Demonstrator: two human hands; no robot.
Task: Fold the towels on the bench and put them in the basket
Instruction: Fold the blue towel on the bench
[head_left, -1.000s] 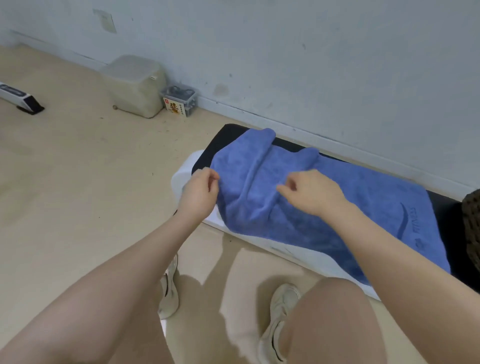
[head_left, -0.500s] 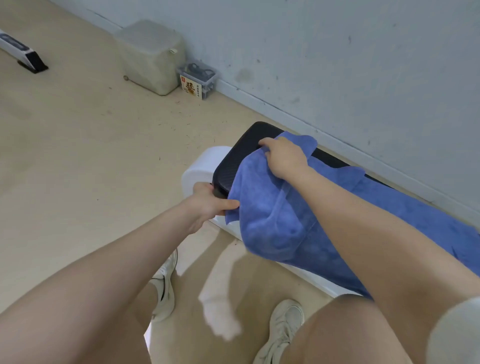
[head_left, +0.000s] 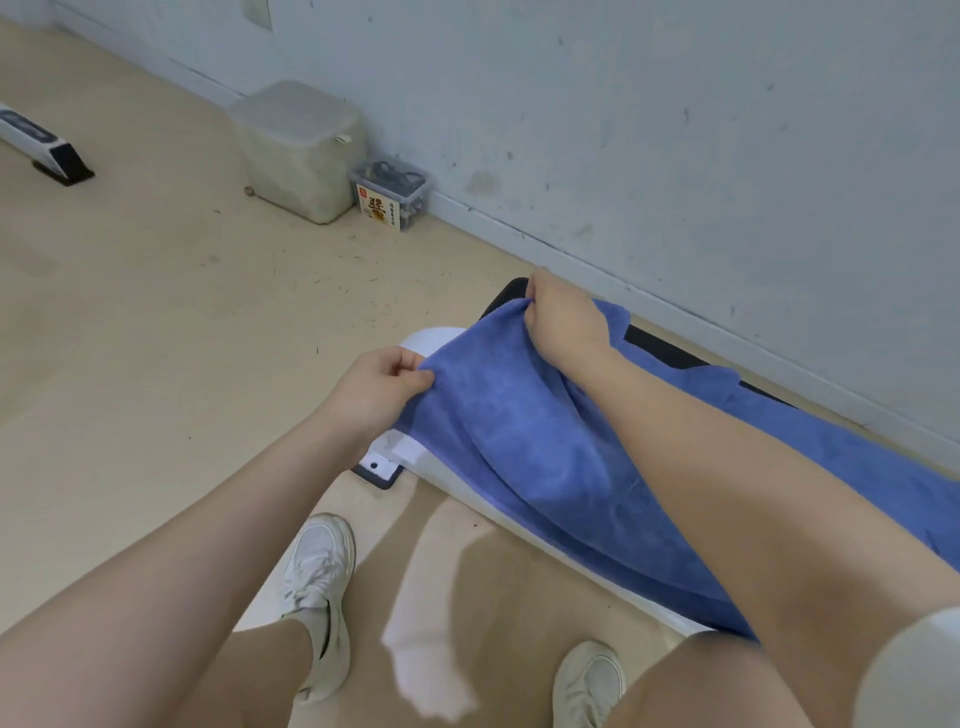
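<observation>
The left hand's fingers (head_left: 402, 370) are pinched together on the near corner of the blue towel (head_left: 524, 441), thumb and forefinger clamped on the cloth at about 9 o'clock from the towel's middle. The right hand's fingers (head_left: 535, 306) are curled tight over the far corner, at about 12 o'clock, by the wall side of the tabletop (head_left: 670, 351). Between the two grips the short edge hangs slack and rumpled; the rest of the towel trails along the tabletop toward 3 o'clock and out of view. To do this step well, I'd draw the two corners apart until that edge is taut, keep them level, then carry both together toward 3 o'clock to meet the other end. No basket shows.
</observation>
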